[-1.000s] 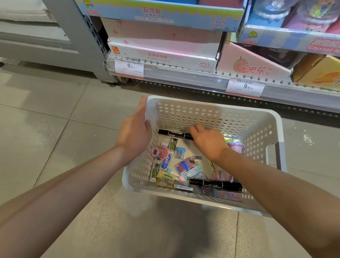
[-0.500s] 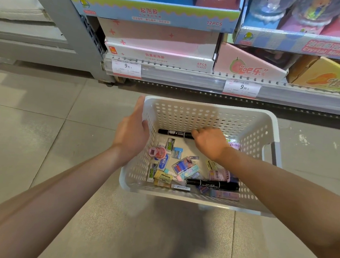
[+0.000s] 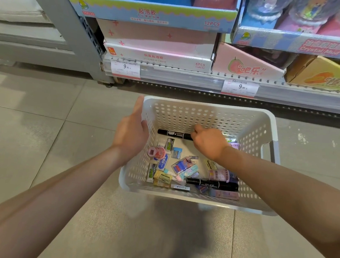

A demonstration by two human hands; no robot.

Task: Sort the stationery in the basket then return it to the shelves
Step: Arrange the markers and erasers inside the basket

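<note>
Fingers of the right hand (image 3: 208,143) curl down over the right end of a black marker pen with a white label (image 3: 173,134), which lies left to right along the floor of the basket just beside its far wall; the fingertips are bent under and touch the pen, though whether they have truly closed round it I cannot tell. Left hand (image 3: 131,134) presses flat against the outside of the left wall of the white perforated plastic basket (image 3: 206,116), fingers straight and pointing towards the far corner, thumb hooked over the rim.

That basket stands on the grey tiled floor (image 3: 32,138), near the bottom shelf of a shop rack (image 3: 189,79). Inside it lies loose stationery: a second black marker pen (image 3: 211,184) along the near wall, a pink roll of tape (image 3: 157,151) by the left wall, a small blue pencil sharpener (image 3: 176,151) near the middle, a flat packet with red and blue print (image 3: 181,165), a yellow eraser in a paper sleeve (image 3: 163,176) at the near left, and pastel pink packets (image 3: 219,174) partly under the right forearm.

On the shelf stand a pink and white display box marked 6PCS (image 3: 160,54), a blue display box marked 12PCS (image 3: 151,13) on top of it, and a pink carton with a fruit picture (image 3: 247,67) to the right. Two white price tags reading 9.90 (image 3: 125,67) hang on the shelf edge
</note>
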